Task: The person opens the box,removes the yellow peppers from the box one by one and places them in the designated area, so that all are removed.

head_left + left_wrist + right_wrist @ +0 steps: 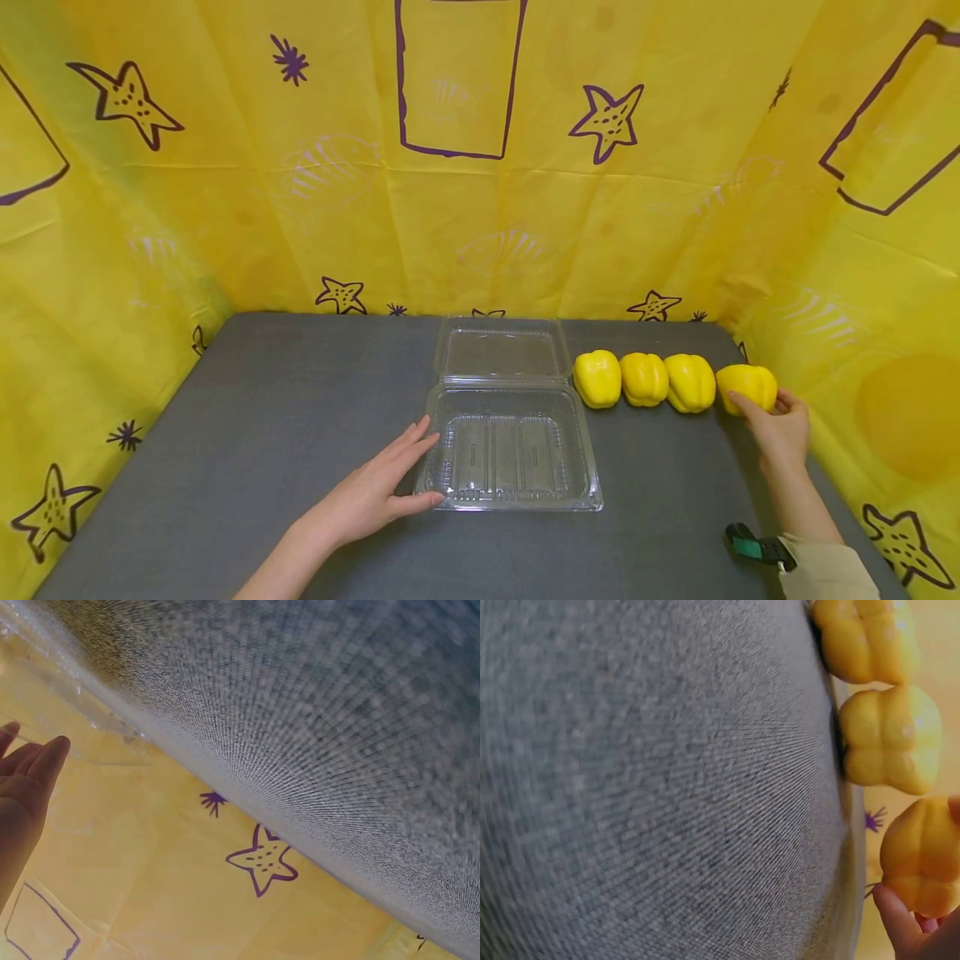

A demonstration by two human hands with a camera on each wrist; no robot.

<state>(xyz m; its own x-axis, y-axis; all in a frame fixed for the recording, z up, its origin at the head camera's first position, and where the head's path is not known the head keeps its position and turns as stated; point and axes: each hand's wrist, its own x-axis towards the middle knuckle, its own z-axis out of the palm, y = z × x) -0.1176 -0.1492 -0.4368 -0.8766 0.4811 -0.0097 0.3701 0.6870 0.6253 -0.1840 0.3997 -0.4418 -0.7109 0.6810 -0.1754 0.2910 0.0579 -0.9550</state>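
A clear plastic clamshell container (510, 502) lies with its lid (502, 354) folded back on the grey table. My left hand (371, 483) is at the container's left side, fingers extended, thumb near its front left corner. In the left wrist view only part of the left hand (26, 784) shows. My right hand (783, 429) holds the rightmost yellow bell pepper (750, 385) between thumb and fingers. That same bell pepper (922, 855) appears in the right wrist view, the thumb against its side. Three more yellow bell peppers (643, 379) stand in a row left of it.
The row of peppers begins just right of the container's hinge. Yellow cloth (480, 208) with starfish drawings hangs behind and at both sides of the grey table (247, 433). A dark strap with a green patch (750, 546) is at the right wrist.
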